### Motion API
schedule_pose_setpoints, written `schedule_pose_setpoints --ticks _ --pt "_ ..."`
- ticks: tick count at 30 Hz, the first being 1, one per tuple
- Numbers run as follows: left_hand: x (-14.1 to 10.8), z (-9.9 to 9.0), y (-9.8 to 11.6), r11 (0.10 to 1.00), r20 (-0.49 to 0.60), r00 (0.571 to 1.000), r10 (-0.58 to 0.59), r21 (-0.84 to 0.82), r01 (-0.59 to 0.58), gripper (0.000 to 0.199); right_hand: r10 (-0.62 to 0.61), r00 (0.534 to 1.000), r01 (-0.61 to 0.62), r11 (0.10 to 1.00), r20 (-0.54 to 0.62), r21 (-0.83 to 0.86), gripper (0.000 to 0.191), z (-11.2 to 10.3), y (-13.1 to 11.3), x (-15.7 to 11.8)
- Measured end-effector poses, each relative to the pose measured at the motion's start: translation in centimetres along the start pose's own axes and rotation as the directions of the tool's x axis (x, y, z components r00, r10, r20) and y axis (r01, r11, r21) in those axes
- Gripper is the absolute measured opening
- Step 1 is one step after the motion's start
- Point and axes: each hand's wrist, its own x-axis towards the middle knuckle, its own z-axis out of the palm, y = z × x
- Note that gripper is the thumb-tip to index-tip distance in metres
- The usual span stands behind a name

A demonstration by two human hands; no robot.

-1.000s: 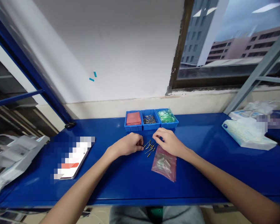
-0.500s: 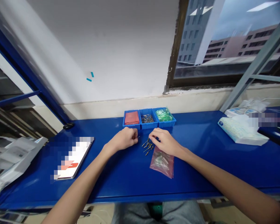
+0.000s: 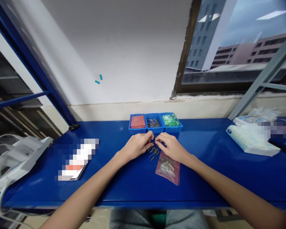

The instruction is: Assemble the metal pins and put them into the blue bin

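Observation:
Both my hands meet above the middle of the table (image 3: 124,187). My left hand (image 3: 139,145) is closed in a pinch on a thin metal pin (image 3: 153,142) that points right. My right hand (image 3: 171,147) has its thumb and fingertips pinched at the pin's other end. Just below them lie several thin metal pins (image 3: 154,153) with brass-coloured ends, partly hidden by my fingers. A pink see-through bag (image 3: 168,168) lies flat under and in front of my right hand, with small pale and greenish pieces inside.
Behind my hands, three joined blue bins hold pink bags (image 3: 137,122), loose metal pins (image 3: 153,123) and green packets (image 3: 171,120). At left are a phone (image 3: 79,173) and a white device with cables (image 3: 21,162). A tissue pack (image 3: 250,140) lies at right.
My left hand has moved right with its pin, up to my right hand. The right hand's fingertips have left the loose pins and now meet the held one. The view has shifted slightly.

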Motion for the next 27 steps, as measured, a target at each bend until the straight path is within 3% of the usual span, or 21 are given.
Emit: schedule_pose_setpoints --ticks 6,15,20,27 --pt "0.0 0.6 -0.5 0.991 -0.051 0.996 0.071 0.118 -0.065 0.006 0.003 1.000 -0.002 1.000 -0.003 0.010 0.014 -0.2 -0.2 0.1" --pt "0.1 0.6 -0.2 0.971 -0.073 0.993 0.096 0.226 -0.077 0.020 0.014 0.999 -0.016 0.999 0.043 0.032 0.013 -0.1 -0.1 -0.1" --pt "-0.2 0.4 0.1 0.964 -0.122 0.987 0.108 0.254 -0.074 0.025 0.052 0.998 -0.051 0.997 -0.021 0.060 0.014 -0.2 -0.4 0.0" --pt "-0.2 1.1 0.5 0.948 -0.045 0.995 0.086 0.310 -0.068 0.024 0.068 0.997 -0.066 0.995 -0.030 0.073 0.015 -0.3 -0.4 -0.2"
